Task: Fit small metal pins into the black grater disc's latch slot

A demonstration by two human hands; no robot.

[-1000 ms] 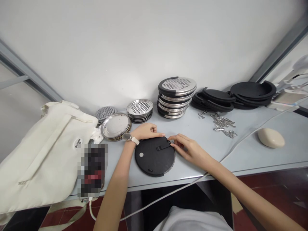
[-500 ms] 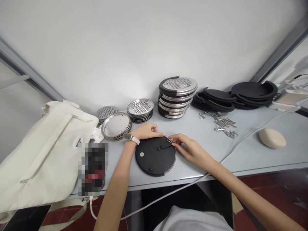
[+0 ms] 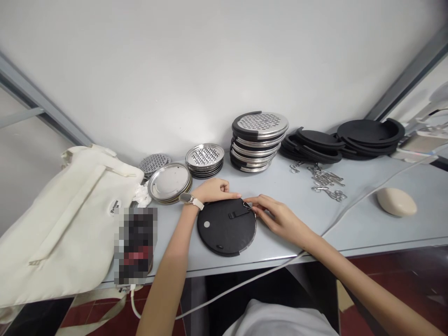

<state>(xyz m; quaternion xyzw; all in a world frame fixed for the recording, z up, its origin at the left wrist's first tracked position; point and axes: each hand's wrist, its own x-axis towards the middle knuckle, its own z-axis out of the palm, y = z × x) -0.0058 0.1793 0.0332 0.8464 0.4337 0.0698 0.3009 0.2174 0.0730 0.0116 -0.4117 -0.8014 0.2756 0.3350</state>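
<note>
A black round disc (image 3: 227,231) lies flat on the table, with a pale round spot, a small slot and a short strap on its face. Along its far edge rests my left hand (image 3: 213,190), one finger stretched over the rim and the others curled, steadying it. My right hand (image 3: 271,212) pinches a small metal snap hook (image 3: 247,205) at the disc's far right edge, beside the strap. Fingertips partly cover the hook. Farther right lie several loose metal snap hooks (image 3: 325,177).
Behind stand a stack of black-rimmed grater discs (image 3: 261,123), smaller grater plates (image 3: 205,156), plain metal lids (image 3: 170,181) and black round holders (image 3: 367,133). A white bag (image 3: 77,224) and a blurred phone (image 3: 136,247) are left. A white cable (image 3: 329,228) crosses near a beige oval object (image 3: 397,201).
The fingers of my right hand have shifted slightly around the snap hook, which now lies closer over the disc's edge. My left hand and the disc stay in place.
</note>
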